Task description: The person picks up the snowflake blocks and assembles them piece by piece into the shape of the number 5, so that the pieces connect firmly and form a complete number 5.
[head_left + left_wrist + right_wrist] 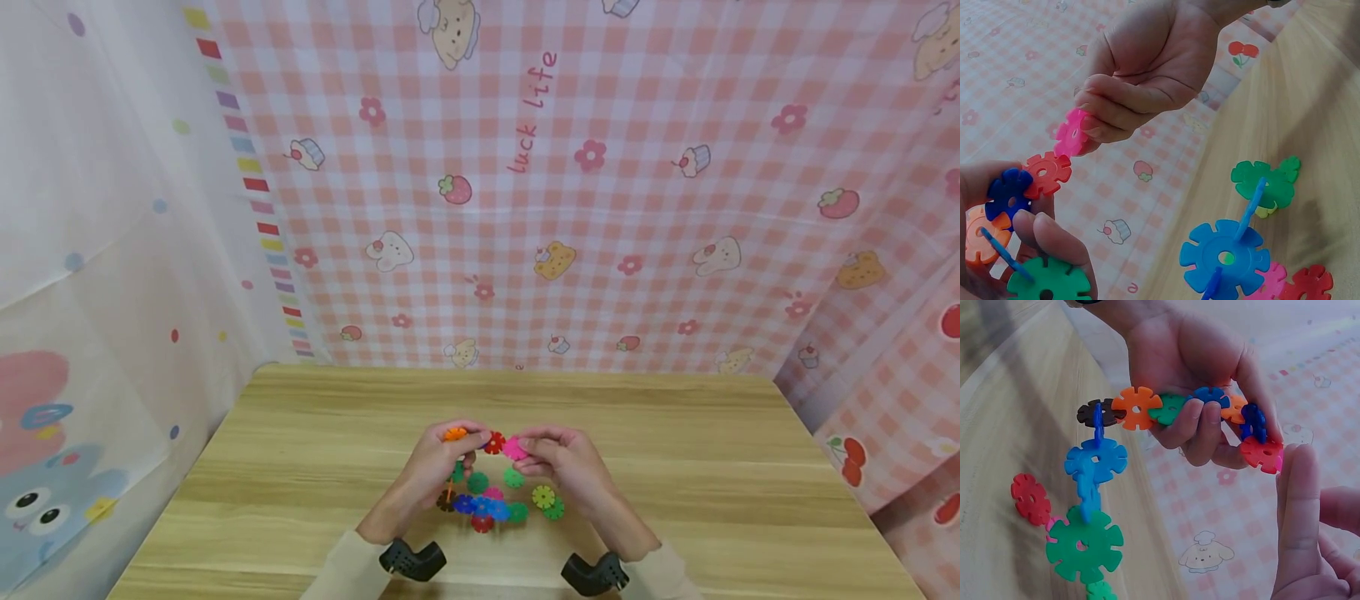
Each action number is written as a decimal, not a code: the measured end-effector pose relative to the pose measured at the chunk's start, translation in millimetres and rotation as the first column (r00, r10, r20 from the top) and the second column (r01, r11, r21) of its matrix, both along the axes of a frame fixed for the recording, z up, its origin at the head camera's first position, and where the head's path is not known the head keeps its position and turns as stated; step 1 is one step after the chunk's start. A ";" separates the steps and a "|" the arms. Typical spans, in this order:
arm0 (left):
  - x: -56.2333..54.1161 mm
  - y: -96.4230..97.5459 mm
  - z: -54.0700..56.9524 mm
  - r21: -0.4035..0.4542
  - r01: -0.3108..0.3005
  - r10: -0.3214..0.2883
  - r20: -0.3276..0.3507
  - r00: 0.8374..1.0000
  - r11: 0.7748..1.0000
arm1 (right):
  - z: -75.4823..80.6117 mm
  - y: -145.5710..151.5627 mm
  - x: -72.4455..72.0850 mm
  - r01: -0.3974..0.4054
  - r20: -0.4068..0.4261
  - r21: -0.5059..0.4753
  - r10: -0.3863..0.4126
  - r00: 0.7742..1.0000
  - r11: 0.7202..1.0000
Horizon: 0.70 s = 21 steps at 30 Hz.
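My left hand grips a chain of interlocking flower-shaped plastic discs. Between its fingers run an orange disc, a green disc and a dark blue disc. At the chain's upper end a red disc sticks out past the left thumb. Thumb and fingers of my right hand pinch a pink disc right at the red disc's edge. The rest of the chain hangs toward the table: a brown disc, then a light blue disc and a larger-looking green disc.
On the wooden table below the hands lie more discs, among them a red disc and a yellow-green disc. Behind the table hangs a pink checked cloth. Each wrist wears a black camera mount.
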<state>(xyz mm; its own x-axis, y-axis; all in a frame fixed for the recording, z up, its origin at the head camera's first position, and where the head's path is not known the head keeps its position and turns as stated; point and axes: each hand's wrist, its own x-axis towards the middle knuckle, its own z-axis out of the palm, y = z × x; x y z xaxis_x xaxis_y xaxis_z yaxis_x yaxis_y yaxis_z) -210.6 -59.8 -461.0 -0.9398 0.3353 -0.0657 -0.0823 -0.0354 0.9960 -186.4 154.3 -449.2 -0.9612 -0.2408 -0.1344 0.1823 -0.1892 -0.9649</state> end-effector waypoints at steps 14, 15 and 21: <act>2.5 -1.4 0.2 -0.017 0.037 -0.037 0.006 0.999 0.999 | 6.5 4.2 -4.4 0.080 -0.059 0.168 -0.071 0.996 0.983; 2.9 -1.5 0.5 -0.024 0.038 -0.038 0.003 0.999 0.999 | 6.6 3.6 -4.6 0.086 -0.055 0.175 -0.077 0.995 0.981; 4.4 -0.8 1.6 -0.057 0.040 -0.041 -0.026 0.999 0.998 | 8.5 1.1 -3.9 0.101 -0.065 0.204 -0.089 0.994 0.974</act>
<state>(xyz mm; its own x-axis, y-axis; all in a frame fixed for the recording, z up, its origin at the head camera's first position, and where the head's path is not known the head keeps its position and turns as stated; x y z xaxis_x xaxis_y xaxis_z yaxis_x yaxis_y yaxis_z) -206.1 -60.5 -459.3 -0.9273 0.3696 -0.0601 -0.0551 0.0241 0.9982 -190.3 155.4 -440.7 -0.9856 -0.1205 -0.1184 0.1190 0.0017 -0.9929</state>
